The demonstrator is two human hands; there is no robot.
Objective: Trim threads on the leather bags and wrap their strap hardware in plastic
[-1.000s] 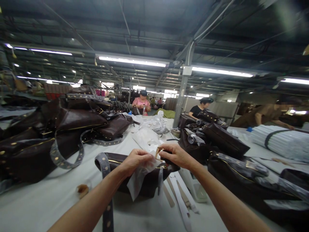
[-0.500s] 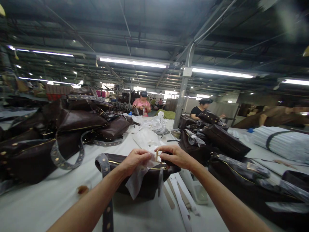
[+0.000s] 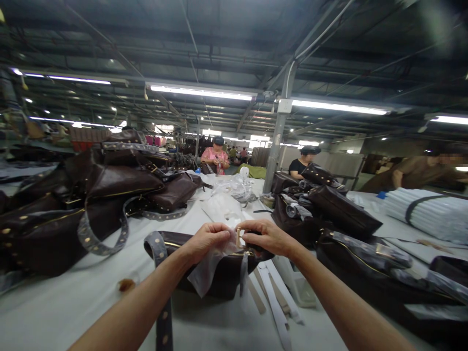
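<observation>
A dark brown leather handbag [image 3: 223, 280] with a gold zip lies on the white-covered table in front of me. My left hand [image 3: 209, 240] pinches a thin sheet of clear plastic film [image 3: 204, 273], which hangs down over the bag's front. Close beside it, my right hand [image 3: 266, 238] grips a gold buckle [image 3: 240, 238] above the bag's right end. The part of the strap behind the buckle is mostly covered by my fingers. A studded strap [image 3: 159, 253] wrapped in plastic curves off the bag's left end and runs toward me, passing my left forearm.
Brown handbags pile up on the left [image 3: 120, 180] and on the right [image 3: 340, 214]. White and beige strips [image 3: 274, 302] lie near a clear plastic tray [image 3: 302, 287]. Crumpled plastic [image 3: 234, 187] sits ahead by a metal post [image 3: 274, 161]. Several co-workers are beyond.
The gold buckle has turned to show its frame more face-on in my right hand. My left hand keeps its pinch on the film, which has shifted slightly.
</observation>
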